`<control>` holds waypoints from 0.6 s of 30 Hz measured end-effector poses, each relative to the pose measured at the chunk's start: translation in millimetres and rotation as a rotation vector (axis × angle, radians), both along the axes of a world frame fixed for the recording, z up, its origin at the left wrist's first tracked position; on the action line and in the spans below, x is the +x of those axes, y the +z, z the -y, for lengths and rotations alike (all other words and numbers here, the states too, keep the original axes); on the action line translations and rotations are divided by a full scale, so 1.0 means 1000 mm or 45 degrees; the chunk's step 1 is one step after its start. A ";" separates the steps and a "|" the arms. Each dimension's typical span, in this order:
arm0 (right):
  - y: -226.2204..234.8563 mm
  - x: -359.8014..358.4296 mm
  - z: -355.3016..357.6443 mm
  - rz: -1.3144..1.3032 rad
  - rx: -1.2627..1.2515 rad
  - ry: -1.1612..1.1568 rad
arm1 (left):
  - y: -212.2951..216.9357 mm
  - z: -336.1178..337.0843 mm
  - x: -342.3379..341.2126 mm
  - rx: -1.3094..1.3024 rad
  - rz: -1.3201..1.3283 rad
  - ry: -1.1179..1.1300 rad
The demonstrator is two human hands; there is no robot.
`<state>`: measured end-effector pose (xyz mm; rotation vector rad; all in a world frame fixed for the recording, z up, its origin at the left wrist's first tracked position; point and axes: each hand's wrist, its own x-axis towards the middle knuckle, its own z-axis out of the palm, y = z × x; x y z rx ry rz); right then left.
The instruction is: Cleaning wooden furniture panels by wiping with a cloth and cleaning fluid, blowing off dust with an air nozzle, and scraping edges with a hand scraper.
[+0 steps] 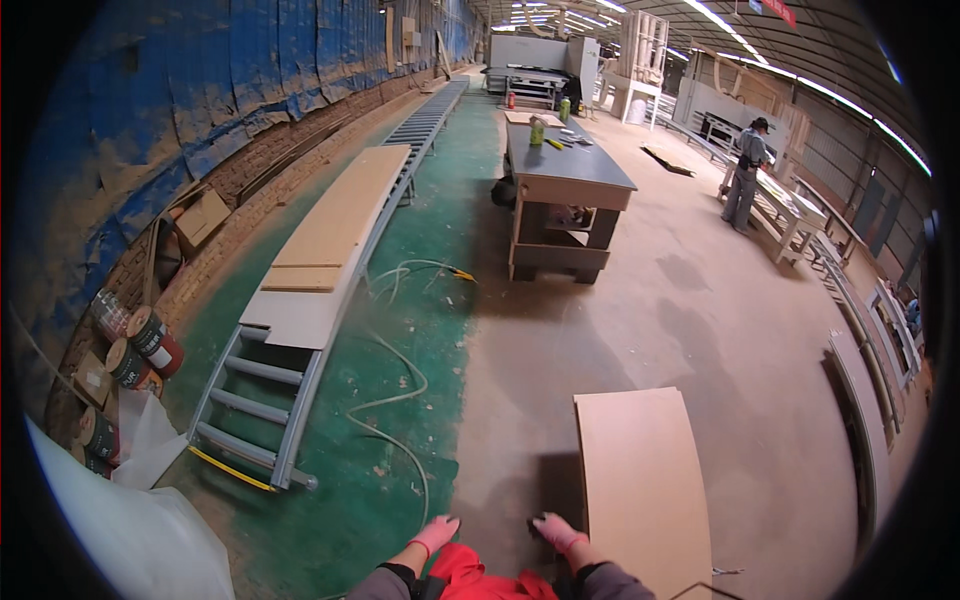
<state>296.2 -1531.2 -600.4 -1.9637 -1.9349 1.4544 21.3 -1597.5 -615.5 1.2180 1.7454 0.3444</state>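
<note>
My left hand [437,533] is held in front of my red garment, at the bottom middle. It wears a pink glove with dark fingertips, and its fingers look curled with nothing visible in them. My right hand [557,531], gloved the same way, is level with it a short way to the right, also curled and seemingly bare of anything. Closest to the right hand is a long pale board stack [645,480], whose left edge lies just beyond it. A thin pale hose [405,395] winds over the green floor and ends near my left hand.
A roller conveyor [255,405] runs along the left, carrying pale boards [335,215]. Ahead stands a dark-topped workbench [570,165] with bottles and small tools. Paint cans [152,340] line the left wall. Another person [746,172] works at a table on the far right.
</note>
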 end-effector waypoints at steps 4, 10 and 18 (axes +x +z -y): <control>0.012 -0.051 -0.120 -0.264 -0.046 0.016 | -0.052 -0.039 -0.061 0.285 0.342 0.676; -0.026 0.004 -0.191 -0.142 0.078 -0.139 | -0.086 0.035 -0.113 0.432 -0.437 -0.032; -0.134 0.160 -0.134 0.279 -0.791 -0.030 | -0.105 0.005 -0.159 0.257 -0.672 0.032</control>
